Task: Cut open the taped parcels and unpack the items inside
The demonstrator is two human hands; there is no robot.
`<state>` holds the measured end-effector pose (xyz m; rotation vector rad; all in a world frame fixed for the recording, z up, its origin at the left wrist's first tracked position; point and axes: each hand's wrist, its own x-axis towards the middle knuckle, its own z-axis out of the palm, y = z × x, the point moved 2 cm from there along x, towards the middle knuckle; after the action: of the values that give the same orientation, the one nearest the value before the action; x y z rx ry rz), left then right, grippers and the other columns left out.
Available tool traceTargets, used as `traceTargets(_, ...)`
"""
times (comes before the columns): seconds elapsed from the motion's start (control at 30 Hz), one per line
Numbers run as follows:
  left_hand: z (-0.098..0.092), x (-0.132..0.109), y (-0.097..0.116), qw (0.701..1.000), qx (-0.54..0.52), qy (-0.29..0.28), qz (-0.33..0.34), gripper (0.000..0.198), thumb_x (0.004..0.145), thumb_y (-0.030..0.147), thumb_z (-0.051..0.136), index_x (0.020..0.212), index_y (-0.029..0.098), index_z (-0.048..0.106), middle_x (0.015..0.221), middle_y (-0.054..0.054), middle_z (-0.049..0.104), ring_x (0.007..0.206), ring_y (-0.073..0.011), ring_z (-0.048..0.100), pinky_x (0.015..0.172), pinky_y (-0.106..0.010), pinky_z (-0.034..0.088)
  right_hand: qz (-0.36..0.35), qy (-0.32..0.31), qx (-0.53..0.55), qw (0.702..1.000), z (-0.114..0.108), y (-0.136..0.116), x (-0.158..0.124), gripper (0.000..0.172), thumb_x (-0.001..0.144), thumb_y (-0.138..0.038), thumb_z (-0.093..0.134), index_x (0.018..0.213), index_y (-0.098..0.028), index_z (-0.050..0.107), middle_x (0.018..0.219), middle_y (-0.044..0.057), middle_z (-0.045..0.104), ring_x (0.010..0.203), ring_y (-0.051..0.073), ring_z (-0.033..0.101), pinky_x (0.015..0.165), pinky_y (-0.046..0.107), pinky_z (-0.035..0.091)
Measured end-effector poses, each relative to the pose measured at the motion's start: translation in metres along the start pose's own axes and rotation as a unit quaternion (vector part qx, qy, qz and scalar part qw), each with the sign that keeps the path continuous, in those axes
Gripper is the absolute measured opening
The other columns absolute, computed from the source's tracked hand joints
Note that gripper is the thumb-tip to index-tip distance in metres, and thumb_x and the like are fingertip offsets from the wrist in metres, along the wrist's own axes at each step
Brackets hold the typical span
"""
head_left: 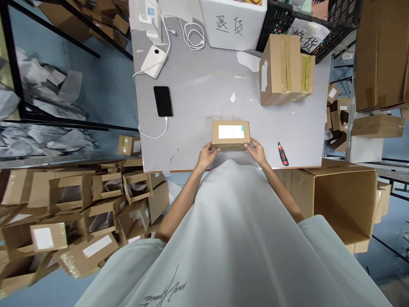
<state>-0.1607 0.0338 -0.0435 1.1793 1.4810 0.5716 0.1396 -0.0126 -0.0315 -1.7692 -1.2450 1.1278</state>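
WAREHOUSE PACKING BENCH: A person in a pale shirt grips a small cardboard box (230, 134) at a grey table (198, 85), seen from a head-worn camera. The left hand (207, 154) clasps the box's near left corner and the right hand (256, 150) its near right corner. The fingers of both hands curl over the near edge and are closed on the cardboard. The box lies flat on the table just beyond the fingertips, close to the front edge, with its white label (230, 131) facing up.

Just right of the right hand's fingers, and apart from them, a red and black utility knife (283, 154) lies on the table. Beyond and to the left of the left hand's fingers rests a black phone (163, 101), screen up, with a white charging lead (153, 136) plugged into it. Farther out the same way sit a white power bank (154, 62) and a coiled white cable (193, 36). Well beyond the right hand's fingers stands a taped carton (280, 70), and farther still a white foam box (233, 19) marked with handwritten characters. Right of the right hand, below table level, a large open carton (345, 200) stands on the floor. Left of the left hand, a heap of opened cartons (79, 213) covers the floor.
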Motion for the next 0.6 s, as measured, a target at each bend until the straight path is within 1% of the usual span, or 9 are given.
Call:
traceTargets(0.07, -0.01, -0.006, 0.008, 0.999, 0.007, 0.027, 0.015, 0.052, 0.092, 0.032, 0.078, 0.14, 0.014, 0.076, 0.137, -0.016, 0.077, 0.123, -0.03, 0.075, 0.118, -0.047, 0.06, -0.021, 0.014, 0.005, 1.0, -0.006, -0.012, -0.005, 0.085, 0.101, -0.089, 0.062, 0.149, -0.02, 0.078, 0.16, 0.015, 0.071, 0.15, 0.033, 0.066, 0.121, 0.046, 0.062)
traceTargets(0.13, -0.02, -0.01, 0.017, 0.998, 0.017, 0.052, 0.036, 0.048, 0.097, 0.036, 0.076, 0.14, 0.015, 0.077, 0.135, -0.014, 0.077, 0.122, -0.029, 0.076, 0.118, -0.045, 0.06, -0.029, 0.031, 0.009, 0.999, -0.012, -0.021, -0.008, 0.085, 0.102, -0.089, 0.059, 0.146, -0.02, 0.079, 0.153, 0.016, 0.075, 0.14, 0.034, 0.072, 0.117, 0.046, 0.065)
traceTargets(0.2, -0.028, -0.011, 0.024, 0.996, 0.028, 0.057, 0.055, 0.044, 0.102, 0.039, 0.072, 0.139, 0.016, 0.08, 0.133, -0.012, 0.078, 0.121, -0.0287, 0.076, 0.119, -0.044, 0.06, -0.025, 0.047, 0.002, 0.999, -0.015, -0.026, -0.009, 0.082, 0.102, -0.088, 0.06, 0.145, -0.02, 0.08, 0.149, 0.017, 0.077, 0.131, 0.034, 0.075, 0.113, 0.047, 0.067)
traceTargets(0.27, -0.031, -0.008, 0.025, 0.996, 0.033, 0.053, 0.059, 0.041, 0.104, 0.039, 0.068, 0.134, 0.016, 0.083, 0.131, -0.011, 0.08, 0.119, -0.0288, 0.077, 0.117, -0.043, 0.06, -0.015, 0.055, -0.017, 0.998, -0.015, -0.027, -0.007, 0.079, 0.104, -0.084, 0.06, 0.142, -0.019, 0.081, 0.144, 0.018, 0.078, 0.125, 0.034, 0.077, 0.113, 0.049, 0.066)
traceTargets(0.37, -0.029, 0.0, 0.019, 0.997, 0.039, 0.054, 0.044, 0.037, 0.101, 0.035, 0.068, 0.128, 0.016, 0.085, 0.128, -0.012, 0.083, 0.112, -0.028, 0.079, 0.112, -0.043, 0.062, 0.001, 0.046, -0.054, 0.997, -0.009, -0.019, -0.002, 0.071, 0.106, -0.079, 0.059, 0.135, -0.018, 0.083, 0.138, 0.018, 0.082, 0.119, 0.034, 0.08, 0.113, 0.05, 0.064)
traceTargets(0.47, -0.024, 0.006, 0.005, 0.998, 0.025, 0.052, 0.031, 0.037, 0.096, 0.03, 0.071, 0.128, 0.018, 0.085, 0.128, -0.012, 0.084, 0.111, -0.0269, 0.08, 0.112, -0.043, 0.063, 0.017, 0.022, -0.074, 0.997, -0.002, -0.005, -0.001, 0.064, 0.104, -0.075, 0.063, 0.127, -0.019, 0.085, 0.135, 0.018, 0.084, 0.115, 0.034, 0.082, 0.109, 0.049, 0.065)
traceTargets(0.53, -0.023, 0.007, -0.006, 0.999, 0.003, 0.044, 0.024, 0.041, 0.096, 0.028, 0.07, 0.133, 0.017, 0.083, 0.132, -0.013, 0.084, 0.114, -0.027, 0.081, 0.113, -0.043, 0.063, 0.026, 0.014, -0.058, 0.998, -0.001, 0.008, -0.003, 0.062, 0.105, -0.072, 0.062, 0.13, -0.02, 0.083, 0.138, 0.017, 0.083, 0.118, 0.033, 0.082, 0.109, 0.048, 0.066)
traceTargets(0.6, -0.023, 0.007, -0.017, 0.999, -0.013, 0.038, 0.011, 0.044, 0.097, 0.026, 0.067, 0.138, 0.017, 0.08, 0.137, -0.014, 0.083, 0.117, -0.0275, 0.081, 0.116, -0.045, 0.062, 0.045, 0.014, -0.03, 0.998, -0.002, 0.023, -0.007, 0.061, 0.108, -0.068, 0.055, 0.138, -0.02, 0.08, 0.143, 0.016, 0.082, 0.122, 0.032, 0.081, 0.11, 0.049, 0.066)
